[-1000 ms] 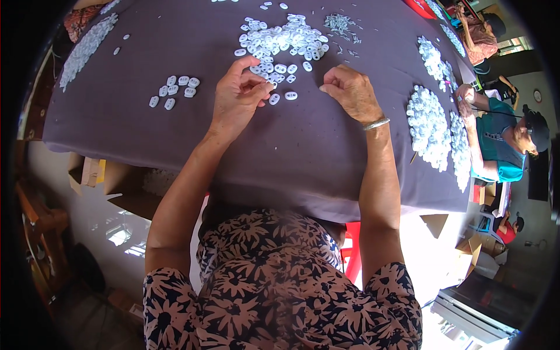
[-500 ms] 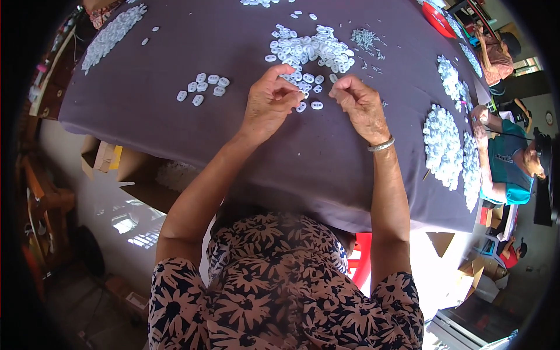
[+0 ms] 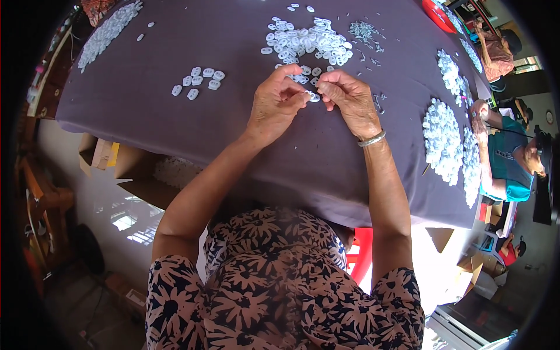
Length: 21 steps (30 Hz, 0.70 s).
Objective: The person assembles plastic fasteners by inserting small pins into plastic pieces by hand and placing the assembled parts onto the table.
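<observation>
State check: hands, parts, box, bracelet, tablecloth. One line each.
Left hand: pinching a white piece
Right hand: fingers bent, grip unclear
White oval pieces: heaped
Smaller white group: one loose layer
Slim grey parts: partly heaped, partly strewn
Cardboard box: open
Bracelet: worn, right wrist
Tablecloth: spread, draping at near edge

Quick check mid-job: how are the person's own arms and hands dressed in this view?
Both the left hand and the right hand are gloveless, and the forearms are uncovered. A narrow silver-coloured bracelet circles the right wrist; the left wrist shows nothing worn. The short sleeves are dark navy with large pinkish-beige flowers. No cables show on either arm.
</observation>
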{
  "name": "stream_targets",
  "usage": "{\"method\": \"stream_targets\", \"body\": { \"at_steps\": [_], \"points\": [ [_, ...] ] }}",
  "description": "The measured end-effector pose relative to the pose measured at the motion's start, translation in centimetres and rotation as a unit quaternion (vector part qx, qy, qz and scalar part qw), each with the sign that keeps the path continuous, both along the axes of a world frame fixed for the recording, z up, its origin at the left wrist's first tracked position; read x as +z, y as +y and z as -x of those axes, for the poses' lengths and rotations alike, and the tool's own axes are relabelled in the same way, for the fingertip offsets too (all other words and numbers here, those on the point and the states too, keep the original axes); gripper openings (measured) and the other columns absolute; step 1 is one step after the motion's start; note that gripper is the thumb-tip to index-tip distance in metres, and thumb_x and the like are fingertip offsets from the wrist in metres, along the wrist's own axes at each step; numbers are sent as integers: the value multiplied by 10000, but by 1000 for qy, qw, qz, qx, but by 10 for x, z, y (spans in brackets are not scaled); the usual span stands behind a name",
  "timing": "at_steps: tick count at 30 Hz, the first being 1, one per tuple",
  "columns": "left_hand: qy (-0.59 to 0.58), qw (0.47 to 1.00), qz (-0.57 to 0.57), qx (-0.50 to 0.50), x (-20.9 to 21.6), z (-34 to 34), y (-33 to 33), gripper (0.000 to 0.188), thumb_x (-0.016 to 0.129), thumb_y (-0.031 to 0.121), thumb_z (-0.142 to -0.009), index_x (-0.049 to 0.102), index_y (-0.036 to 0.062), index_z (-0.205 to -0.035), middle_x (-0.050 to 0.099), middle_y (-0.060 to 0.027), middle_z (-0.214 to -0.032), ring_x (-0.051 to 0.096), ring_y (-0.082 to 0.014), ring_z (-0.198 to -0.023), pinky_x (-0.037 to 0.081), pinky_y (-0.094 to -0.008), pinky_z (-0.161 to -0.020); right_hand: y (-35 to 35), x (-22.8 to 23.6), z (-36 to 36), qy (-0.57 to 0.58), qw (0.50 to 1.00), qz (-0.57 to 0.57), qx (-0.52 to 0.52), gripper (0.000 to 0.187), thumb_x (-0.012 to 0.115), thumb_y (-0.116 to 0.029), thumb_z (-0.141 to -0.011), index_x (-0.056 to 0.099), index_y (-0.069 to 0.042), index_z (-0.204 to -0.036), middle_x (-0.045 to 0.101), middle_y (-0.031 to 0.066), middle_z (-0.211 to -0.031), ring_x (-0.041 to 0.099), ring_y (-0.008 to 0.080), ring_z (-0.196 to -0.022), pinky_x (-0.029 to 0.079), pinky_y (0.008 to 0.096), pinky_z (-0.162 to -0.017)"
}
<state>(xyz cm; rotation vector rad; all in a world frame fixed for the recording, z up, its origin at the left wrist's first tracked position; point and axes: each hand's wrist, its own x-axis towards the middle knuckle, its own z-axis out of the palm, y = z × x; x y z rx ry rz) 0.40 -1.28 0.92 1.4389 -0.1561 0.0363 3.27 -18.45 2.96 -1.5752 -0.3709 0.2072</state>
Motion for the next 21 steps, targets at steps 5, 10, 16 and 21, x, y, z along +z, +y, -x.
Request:
{"method": "stream_targets", "body": {
  "at_steps": [5, 10, 16, 21],
  "points": [
    [-3, 1000, 9, -2, -1, 1, -1, 394, 636, 8, -806, 481, 36, -1167, 621, -28, -792, 562, -68, -678, 461, -206, -588, 4, -1, 1, 22, 1000, 2, -22, 122, 611, -141, -882, 631, -24, -909, 555, -14, -744, 502, 55, -641, 430, 202, -536],
    [-3, 1000, 19, -2, 2, 3, -3, 391, 630, -12, -794, 478, 10, -1153, 624, -42, -774, 567, -74, -671, 468, -206, -602, 6, -7, 1, 20, 1000, -2, -20, 138, 617, -151, -880, 629, -16, -907, 547, -17, -738, 497, 51, -639, 429, 201, -534],
    [-15, 1000, 17, 3, -3, 2, -2, 412, 641, -12, -791, 482, 6, -1170, 629, -39, -784, 575, -64, -689, 479, -205, -608, 8, -6, 2, 19, 1000, 3, -15, 147, 600, -163, -894, 621, -18, -889, 536, -22, -741, 487, 52, -645, 427, 202, -545],
    [-25, 1000, 16, -2, -4, 2, -3, 419, 638, -13, -792, 478, 1, -1179, 629, -35, -794, 570, -60, -696, 475, -200, -602, 8, -6, 2, -9, 999, 34, -10, 147, 596, -167, -897, 620, -22, -887, 539, -28, -745, 479, 47, -641, 422, 200, -550]
  ]
}}
